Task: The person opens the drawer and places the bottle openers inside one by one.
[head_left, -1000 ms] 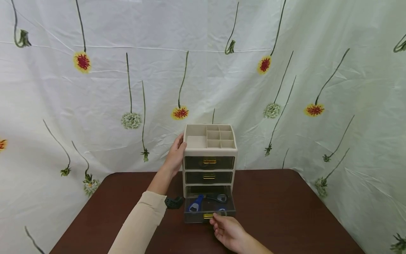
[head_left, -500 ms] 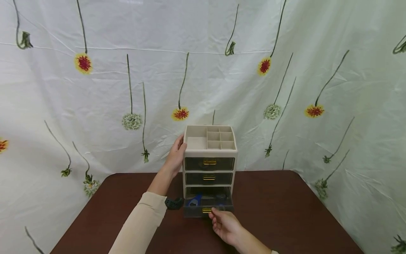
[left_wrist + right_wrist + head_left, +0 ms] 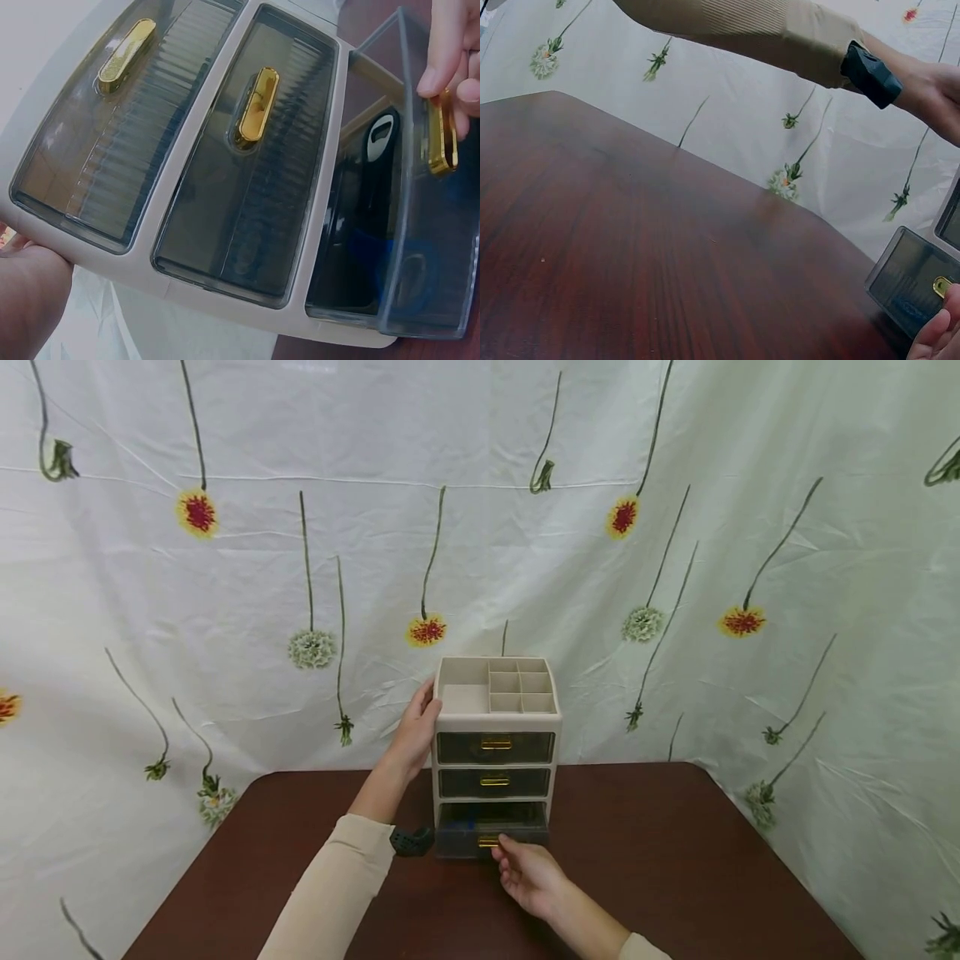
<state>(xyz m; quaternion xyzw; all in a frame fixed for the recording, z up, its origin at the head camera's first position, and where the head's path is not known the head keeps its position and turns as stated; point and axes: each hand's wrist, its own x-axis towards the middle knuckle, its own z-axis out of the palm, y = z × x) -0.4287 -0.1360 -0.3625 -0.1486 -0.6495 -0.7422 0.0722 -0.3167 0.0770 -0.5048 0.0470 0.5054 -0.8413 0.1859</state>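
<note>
A cream desktop drawer organizer (image 3: 497, 720) stands on the table, with smoky see-through drawers and gold handles. My left hand (image 3: 415, 727) rests along its left side, fingers straight. My right hand (image 3: 531, 877) pinches the gold handle (image 3: 442, 139) of the bottom drawer (image 3: 457, 843) between thumb and fingers. That drawer sticks partway out of the frame. Inside it, in the left wrist view, lie a black tool (image 3: 379, 150) with an oval metal inset and a blue item (image 3: 375, 255), blurred behind the plastic. The middle drawer (image 3: 251, 172) and top drawer (image 3: 135, 112) are pushed in.
Divided compartments (image 3: 521, 681) form the organizer's top. The dark red-brown table (image 3: 675, 860) extends to both sides. Behind it hangs a white cloth (image 3: 360, 527) with printed flowers. A dark band (image 3: 412, 841) sits on my left wrist, over the tabletop.
My right hand has moved away from me with the bottom drawer, which slides farther into the organizer. The tools inside are now mostly covered. My left hand has stayed at the side.
</note>
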